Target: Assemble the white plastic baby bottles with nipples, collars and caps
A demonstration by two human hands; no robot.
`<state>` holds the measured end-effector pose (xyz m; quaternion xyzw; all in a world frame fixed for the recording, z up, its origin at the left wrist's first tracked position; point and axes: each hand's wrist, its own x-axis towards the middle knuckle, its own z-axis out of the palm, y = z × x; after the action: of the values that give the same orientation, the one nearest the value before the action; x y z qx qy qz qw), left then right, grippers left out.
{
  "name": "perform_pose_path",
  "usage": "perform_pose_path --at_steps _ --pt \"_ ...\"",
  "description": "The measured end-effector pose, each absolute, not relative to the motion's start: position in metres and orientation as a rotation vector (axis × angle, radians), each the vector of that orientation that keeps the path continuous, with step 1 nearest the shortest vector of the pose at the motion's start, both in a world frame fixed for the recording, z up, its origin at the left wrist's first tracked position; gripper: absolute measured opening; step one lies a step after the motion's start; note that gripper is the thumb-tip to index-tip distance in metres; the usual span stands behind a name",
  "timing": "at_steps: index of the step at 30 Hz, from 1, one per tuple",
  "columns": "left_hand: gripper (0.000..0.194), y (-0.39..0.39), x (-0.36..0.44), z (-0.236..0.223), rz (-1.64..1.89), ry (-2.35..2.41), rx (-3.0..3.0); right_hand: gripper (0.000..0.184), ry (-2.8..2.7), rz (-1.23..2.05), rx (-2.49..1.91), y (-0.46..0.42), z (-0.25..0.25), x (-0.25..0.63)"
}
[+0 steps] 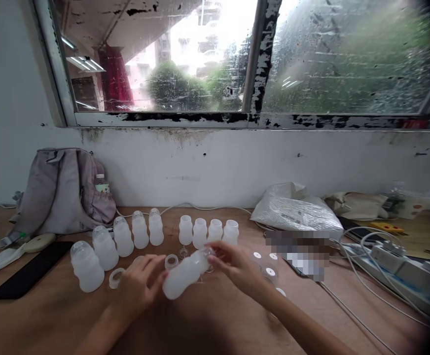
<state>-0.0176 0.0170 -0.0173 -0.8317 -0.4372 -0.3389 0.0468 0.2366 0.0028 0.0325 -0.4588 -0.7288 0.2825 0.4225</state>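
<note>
A frosted white baby bottle (183, 278) is tilted over the table, its clear-capped top pointing up and right. My right hand (230, 261) pinches it by that top end. My left hand (141, 278) is beside the bottle's base, thumb and fingers apart; whether the thumb touches it, I cannot tell. Close by the left hand lie a white collar ring (116, 278) and another ring (171, 262). A clear teat (183, 252) stands behind the tilted bottle. Bottles with clear caps (87, 268) form a slanting row on the left. Several uncapped bottles (200, 232) stand behind my right hand.
Clear caps with white discs (270, 272) lie right of my right forearm. A black slab (32, 270) and a grey backpack (65, 192) are at left. On the right are a plastic bag (294, 209), a blurred phone (300, 264), cables and a power strip (403, 276).
</note>
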Motion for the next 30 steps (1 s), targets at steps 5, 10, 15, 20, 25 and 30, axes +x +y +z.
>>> perform_pose_path --at_steps 5,10,15,20,25,30 --pt "0.020 0.052 -0.051 -0.031 -1.050 -1.525 -2.409 0.028 -1.783 0.400 -1.145 0.028 0.077 0.225" --pt "0.021 0.064 -0.056 -0.047 -1.101 -1.576 -2.509 0.028 -1.988 0.082 -1.214 0.077 0.095 0.181" --pt "0.022 0.069 -0.049 -0.054 -1.155 -1.611 -2.509 0.032 -2.264 -0.148 -1.428 0.117 0.075 0.147" --pt "0.022 0.068 -0.041 -0.056 -1.180 -1.581 -2.498 0.033 -2.282 -0.155 -1.489 0.132 0.063 0.138" --pt "0.021 0.061 -0.024 -0.054 -1.234 -1.496 -2.511 0.028 -2.299 -0.149 -1.524 0.138 0.066 0.139" --pt "0.024 0.057 -0.011 -0.052 -1.301 -1.469 -2.552 0.026 -2.328 -0.125 -1.534 0.139 0.070 0.138"
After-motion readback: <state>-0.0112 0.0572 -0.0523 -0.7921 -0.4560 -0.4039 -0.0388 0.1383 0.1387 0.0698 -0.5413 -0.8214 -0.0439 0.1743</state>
